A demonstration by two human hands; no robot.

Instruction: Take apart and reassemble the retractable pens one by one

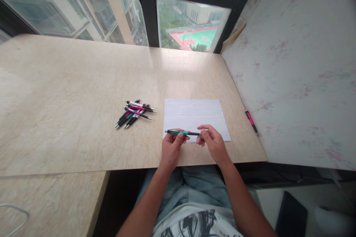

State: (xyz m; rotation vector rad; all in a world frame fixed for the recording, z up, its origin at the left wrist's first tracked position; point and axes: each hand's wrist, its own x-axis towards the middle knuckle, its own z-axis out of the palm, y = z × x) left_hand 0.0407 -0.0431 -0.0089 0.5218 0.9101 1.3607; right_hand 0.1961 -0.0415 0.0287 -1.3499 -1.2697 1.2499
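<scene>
Between my two hands a green and black pen (182,132) lies level above the lower part of a sheet of paper (194,118). My left hand (172,146) pinches its barrel with thumb and fingers. My right hand (213,142) closes its thumb and index finger on the pen's tip end at the right. Lines of handwriting fill the upper part of the paper. To the left of the sheet, a loose pile of several pens (135,114) rests on the stone counter (83,81), with pink, purple, white and green barrels.
A single pink and black pen (251,121) lies along the foot of the flowered wall (300,81) at the right. Dark-framed windows (191,22) stand behind the counter. The counter's front edge runs just above my lap. A white cable (20,209) lies at lower left.
</scene>
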